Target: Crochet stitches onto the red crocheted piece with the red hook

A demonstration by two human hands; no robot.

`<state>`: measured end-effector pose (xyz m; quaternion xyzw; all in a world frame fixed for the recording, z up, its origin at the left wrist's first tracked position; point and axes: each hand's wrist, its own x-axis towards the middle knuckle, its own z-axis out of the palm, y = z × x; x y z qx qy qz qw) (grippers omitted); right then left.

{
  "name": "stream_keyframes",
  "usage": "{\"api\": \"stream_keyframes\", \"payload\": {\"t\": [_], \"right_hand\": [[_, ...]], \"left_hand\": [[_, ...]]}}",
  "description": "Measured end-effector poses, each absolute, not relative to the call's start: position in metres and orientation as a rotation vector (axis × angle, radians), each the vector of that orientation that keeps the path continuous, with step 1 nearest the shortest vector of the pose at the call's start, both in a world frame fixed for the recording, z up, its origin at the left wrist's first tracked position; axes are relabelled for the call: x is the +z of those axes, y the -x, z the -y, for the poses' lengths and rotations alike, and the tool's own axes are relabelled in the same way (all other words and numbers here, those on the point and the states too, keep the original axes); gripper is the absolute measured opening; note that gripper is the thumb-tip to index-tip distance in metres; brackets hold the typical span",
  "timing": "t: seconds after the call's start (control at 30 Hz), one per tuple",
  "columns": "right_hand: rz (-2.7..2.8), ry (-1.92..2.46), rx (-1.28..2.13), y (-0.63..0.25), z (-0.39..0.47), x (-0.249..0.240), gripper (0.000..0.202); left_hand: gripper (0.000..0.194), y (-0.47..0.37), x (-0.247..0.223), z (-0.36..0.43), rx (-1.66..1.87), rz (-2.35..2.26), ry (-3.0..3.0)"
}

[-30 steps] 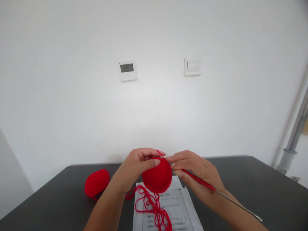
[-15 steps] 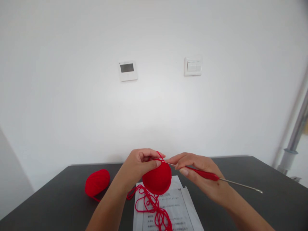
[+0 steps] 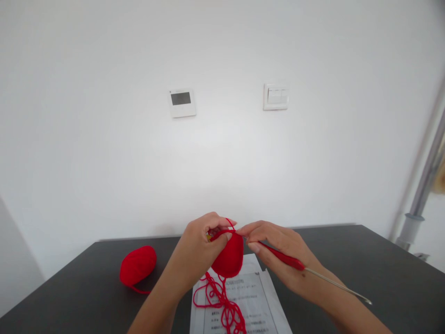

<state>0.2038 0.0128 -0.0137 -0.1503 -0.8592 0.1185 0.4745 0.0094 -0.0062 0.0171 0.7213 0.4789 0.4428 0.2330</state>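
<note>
My left hand [image 3: 203, 241] pinches the upper edge of a red crochet piece [image 3: 229, 257] between thumb and fingers, and a strand of red yarn runs up over its index finger. In my right hand [image 3: 278, 250] is a crochet hook [image 3: 283, 258] with a red grip, held like a pencil. Its front end meets the top edge of the piece, where fingers and yarn hide the tip. The metal back end, also hooked, sticks out to the lower right past my wrist. Loose red yarn [image 3: 225, 304] hangs below the piece in tangled loops.
A red ball of yarn [image 3: 138, 265] lies on the dark table [image 3: 86, 297] to the left. Printed paper sheets [image 3: 255, 297] lie under the loose yarn. Behind stands a white wall with a panel [image 3: 181, 103] and a light switch [image 3: 276, 97].
The crochet piece has turned and looks narrower. My right hand and the hook have shifted left, closer to my left hand, with the hook's back end tipped lower. The view has moved slightly.
</note>
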Motion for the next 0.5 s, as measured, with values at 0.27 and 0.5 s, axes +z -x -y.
{"api": "stream_keyframes", "payload": {"t": [0.27,0.5], "right_hand": [[2.059,0.4,0.221,-0.197,-0.011,-0.016,0.014],[1.991,0.408,-0.007,-0.193,-0.016,-0.022,0.013]], "left_hand": [[0.021,-0.014,0.015,0.009,1.201,-1.339,-2.199],[0.024,-0.011,0.017,0.009,1.23,-1.349,-2.159]]}}
